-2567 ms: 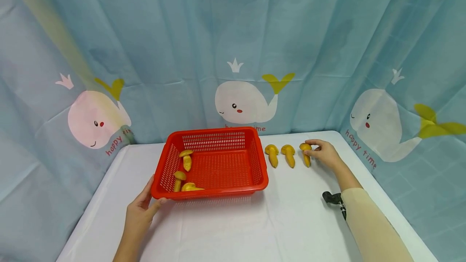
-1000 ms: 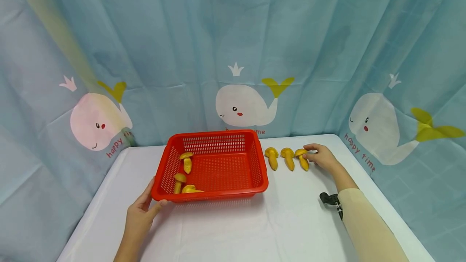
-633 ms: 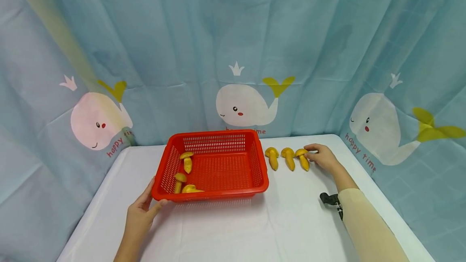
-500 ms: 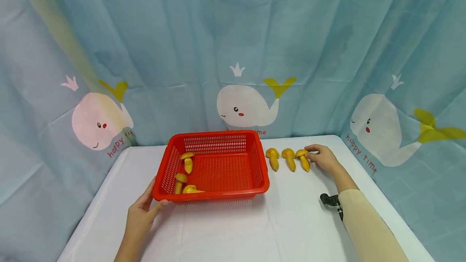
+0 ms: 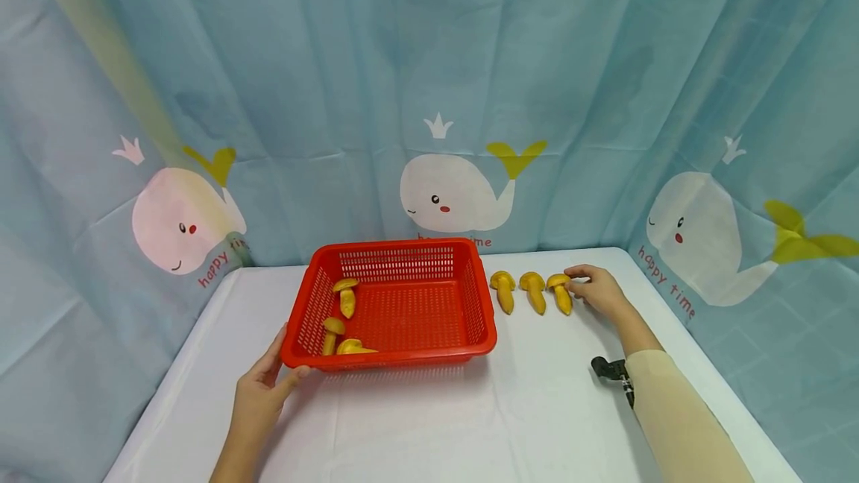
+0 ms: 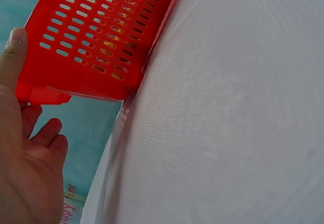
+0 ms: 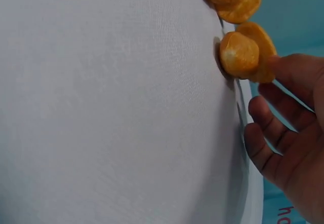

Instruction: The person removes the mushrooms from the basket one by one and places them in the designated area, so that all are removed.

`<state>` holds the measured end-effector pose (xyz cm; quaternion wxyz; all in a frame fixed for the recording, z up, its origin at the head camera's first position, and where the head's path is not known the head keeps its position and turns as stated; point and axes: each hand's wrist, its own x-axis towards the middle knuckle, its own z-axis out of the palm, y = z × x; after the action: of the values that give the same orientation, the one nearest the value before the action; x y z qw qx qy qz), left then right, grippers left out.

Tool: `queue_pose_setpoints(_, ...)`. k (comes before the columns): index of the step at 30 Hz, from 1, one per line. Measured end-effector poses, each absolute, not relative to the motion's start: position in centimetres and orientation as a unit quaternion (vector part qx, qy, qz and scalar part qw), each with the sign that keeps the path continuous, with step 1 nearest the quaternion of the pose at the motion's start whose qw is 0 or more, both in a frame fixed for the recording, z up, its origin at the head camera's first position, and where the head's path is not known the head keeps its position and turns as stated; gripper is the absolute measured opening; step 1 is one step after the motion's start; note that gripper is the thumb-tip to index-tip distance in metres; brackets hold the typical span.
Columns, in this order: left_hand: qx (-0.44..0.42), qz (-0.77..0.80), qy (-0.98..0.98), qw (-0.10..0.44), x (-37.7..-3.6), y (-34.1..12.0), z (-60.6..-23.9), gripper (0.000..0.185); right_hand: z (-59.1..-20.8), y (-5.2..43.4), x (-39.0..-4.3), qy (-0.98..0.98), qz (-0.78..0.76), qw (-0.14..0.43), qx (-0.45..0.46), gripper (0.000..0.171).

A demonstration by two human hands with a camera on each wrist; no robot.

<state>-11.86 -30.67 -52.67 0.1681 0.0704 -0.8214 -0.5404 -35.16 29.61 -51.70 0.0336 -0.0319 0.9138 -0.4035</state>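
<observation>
My left hand (image 5: 258, 397) holds the near left corner of a red plastic basket (image 5: 403, 356), its thumb at the front rim and the other fingers along the left side. In the left wrist view the thumb (image 6: 16, 46) lies against the basket's rim. My right hand (image 5: 599, 291) pinches the cap edge of a yellow-brown mushroom (image 5: 561, 297) on the white table. That mushroom (image 7: 240, 54) shows stem end first in the right wrist view. Left of it lie a middle mushroom (image 5: 535, 295) and another mushroom (image 5: 504, 294), stems toward me, forming a row.
Inside the basket, along its left part, are an upper mushroom (image 5: 347, 298), a lower one (image 5: 332, 335) and one partly hidden by the front rim (image 5: 354, 346). A small black device (image 5: 609, 368) sits by the right sleeve (image 5: 678, 408). A whale-print curtain (image 5: 456, 95) surrounds the table.
Since the earliest frame, the right-hand mushroom has shifted left, closer to the middle one, and my right hand has moved to its cap's right edge. The left hand and basket stay put.
</observation>
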Motion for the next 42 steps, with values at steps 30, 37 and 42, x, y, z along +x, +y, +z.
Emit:
queue_pose_setpoints(30,0.065,-0.541,-0.819,0.178,-11.9,-30.7,-52.6,0.079,-45.2,21.6,-29.4,0.888,-0.445,-0.057,-0.104,0.036)
queue_pose_setpoints(37,0.069,-0.540,-0.820,0.174,-11.8,-30.6,-52.5,0.079,-43.6,18.6,-28.2,0.877,-0.453,-0.066,-0.145,0.035)
queue_pose_setpoints(42,0.072,-0.542,-0.819,0.173,-11.8,-30.6,-52.6,0.078,-42.6,16.5,-27.5,0.863,-0.473,-0.053,-0.167,0.035)
